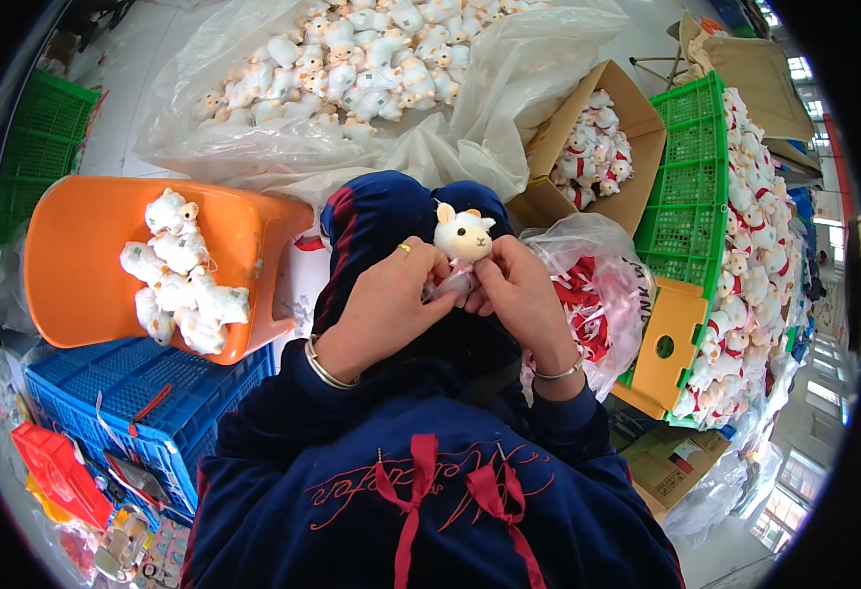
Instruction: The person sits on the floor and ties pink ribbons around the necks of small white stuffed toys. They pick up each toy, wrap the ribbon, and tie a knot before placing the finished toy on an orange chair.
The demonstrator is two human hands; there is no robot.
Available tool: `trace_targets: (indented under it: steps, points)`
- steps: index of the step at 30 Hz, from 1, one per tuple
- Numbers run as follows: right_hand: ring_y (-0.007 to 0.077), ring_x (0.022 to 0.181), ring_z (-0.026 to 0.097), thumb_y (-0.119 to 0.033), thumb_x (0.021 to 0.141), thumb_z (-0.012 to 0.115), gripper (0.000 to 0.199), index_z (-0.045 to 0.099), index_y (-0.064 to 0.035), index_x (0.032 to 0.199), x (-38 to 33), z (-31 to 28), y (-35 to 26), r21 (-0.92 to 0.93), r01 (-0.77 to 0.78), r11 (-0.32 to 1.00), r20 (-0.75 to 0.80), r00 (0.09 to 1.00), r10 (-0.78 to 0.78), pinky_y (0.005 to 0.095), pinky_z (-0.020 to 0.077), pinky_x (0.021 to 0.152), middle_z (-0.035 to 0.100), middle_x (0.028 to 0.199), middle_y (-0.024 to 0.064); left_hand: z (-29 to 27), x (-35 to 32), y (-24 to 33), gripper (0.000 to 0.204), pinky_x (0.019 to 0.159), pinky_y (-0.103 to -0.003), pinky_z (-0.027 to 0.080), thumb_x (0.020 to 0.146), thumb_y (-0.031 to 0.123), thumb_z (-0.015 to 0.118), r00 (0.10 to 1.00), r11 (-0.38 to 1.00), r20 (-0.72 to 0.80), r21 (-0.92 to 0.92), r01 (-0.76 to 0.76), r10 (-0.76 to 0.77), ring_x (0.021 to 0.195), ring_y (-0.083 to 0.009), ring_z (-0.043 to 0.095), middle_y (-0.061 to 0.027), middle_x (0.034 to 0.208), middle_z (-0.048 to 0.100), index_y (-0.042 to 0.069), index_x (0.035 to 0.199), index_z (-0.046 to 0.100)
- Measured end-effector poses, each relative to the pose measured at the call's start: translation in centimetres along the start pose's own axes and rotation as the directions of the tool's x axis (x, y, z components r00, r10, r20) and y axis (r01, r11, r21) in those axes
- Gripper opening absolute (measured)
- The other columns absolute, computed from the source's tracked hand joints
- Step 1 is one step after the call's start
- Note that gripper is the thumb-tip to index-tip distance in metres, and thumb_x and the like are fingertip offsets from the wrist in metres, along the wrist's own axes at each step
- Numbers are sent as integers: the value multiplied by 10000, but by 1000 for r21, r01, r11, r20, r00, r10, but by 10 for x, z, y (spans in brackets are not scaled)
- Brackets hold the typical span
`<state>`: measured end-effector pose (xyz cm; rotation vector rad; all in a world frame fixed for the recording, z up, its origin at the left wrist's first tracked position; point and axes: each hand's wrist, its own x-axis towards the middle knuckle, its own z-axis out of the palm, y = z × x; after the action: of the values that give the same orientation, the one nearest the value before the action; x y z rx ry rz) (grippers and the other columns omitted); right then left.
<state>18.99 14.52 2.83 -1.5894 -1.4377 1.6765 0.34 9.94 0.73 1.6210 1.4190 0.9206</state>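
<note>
A small white plush lamb (pixel 464 236) sits upright over my lap, its face toward the right and its body mostly hidden by my fingers. Something pale pink, like a ribbon, shows at its neck. My left hand (pixel 381 299) is closed on the lamb's left side, thumb and fingertips bent in at the neck. From the right, my right hand (pixel 521 293) pinches at the neck and chest; whether its fingertips hold the ribbon or the plush itself is hidden. Beside my right wrist lies a clear plastic bag (pixel 622 294) of red and pale ribbon pieces.
An orange stool (pixel 77 260) at left carries several white plush toys (pixel 180 265), near a blue crate (pixel 190 378). Ahead, a big clear plastic sheet (pixel 489 128) holds a heap of plush toys. At right stand a cardboard box (pixel 548 147) and a green crate (pixel 683 187) with red-trimmed toys.
</note>
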Motion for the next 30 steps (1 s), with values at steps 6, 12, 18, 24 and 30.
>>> trace_targets:
  steps: [6, 12, 18, 24, 30]
  points:
    - [128, 479, 593, -128, 1034, 549, 149, 575, 16, 1005, -6, -2, -22, -108, -73, 991, 31, 997, 77, 279, 450, 451, 672, 776, 86, -25, 1, -11, 175, 633, -228, 455, 881, 35, 705, 976, 954, 208, -271, 125, -69, 694, -53, 519, 7, 857, 599, 19, 1053, 675]
    - [127, 491, 609, -131, 1036, 552, 145, 574, 9, 1006, -9, 5, -26, -92, -58, 994, 30, 998, 61, 280, 459, 455, 673, 762, 84, -34, 4, -20, 188, 694, -229, 491, 911, 23, 639, 935, 900, 319, -345, 268, -156, 751, -70, 588, -26, 899, 669, -1, 1082, 715]
    - [135, 580, 669, -120, 1032, 569, 143, 588, 17, 998, -7, 12, -12, -71, -17, 997, -50, 999, 13, 270, 500, 517, 693, 770, 96, -30, 5, -16, 143, 763, -279, 527, 918, 31, 618, 974, 960, 223, -263, 93, -33, 811, -144, 654, -95, 919, 707, -29, 1013, 707]
    - [104, 659, 665, -122, 1013, 630, 156, 641, 33, 1004, -5, 16, -7, 10, 56, 998, -47, 997, -55, 251, 519, 610, 704, 796, 75, -40, 4, -6, 120, 744, -296, 520, 908, 59, 643, 932, 966, 284, -56, 252, -226, 804, -181, 654, -124, 924, 691, -24, 976, 698]
    - [93, 665, 654, -120, 1004, 645, 158, 654, 37, 996, -4, 17, -7, 45, 90, 995, -30, 996, -88, 244, 516, 609, 704, 806, 54, -45, -3, -1, 151, 699, -303, 511, 924, 110, 661, 1000, 980, 20, 200, -19, 15, 737, -161, 640, -124, 884, 697, -19, 996, 691]
